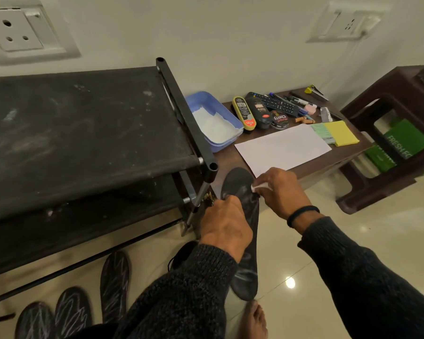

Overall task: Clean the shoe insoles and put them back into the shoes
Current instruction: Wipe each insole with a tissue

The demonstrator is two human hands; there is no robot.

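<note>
I am in the cleaning step now. My left hand (pixel 224 221) grips a dark insole (pixel 242 231) near its middle, fingers curled round its edge, and holds it in the air above the floor, the toe end pointing away from me toward the low brown table (pixel 304 167) and the heel end down near my bare foot (pixel 253 319). My right hand (pixel 279 189) pinches a small white wipe (pixel 256 187) between the fingers and presses it on the upper part of the insole, at its right edge. Pale streaks show on the insole surface, so I judge the wiping is only partly done on this one.

Three other insoles (pixel 114 282) lie on the floor at the lower left, under the black shoe rack (pixel 83 133). A dark shoe (pixel 181 255) is partly hidden behind my left sleeve; I cannot tell if more shoes are there.

For the next move I think I must draw the wipe along the length toward the heel with steady pressure, while the left hand keeps the insole stiff so it does not bend. Maybe the left grip must shift, because it covers the middle part. A blue tray (pixel 206 101) with more white tissue stands on the table if the wipe gets dirty.
</note>
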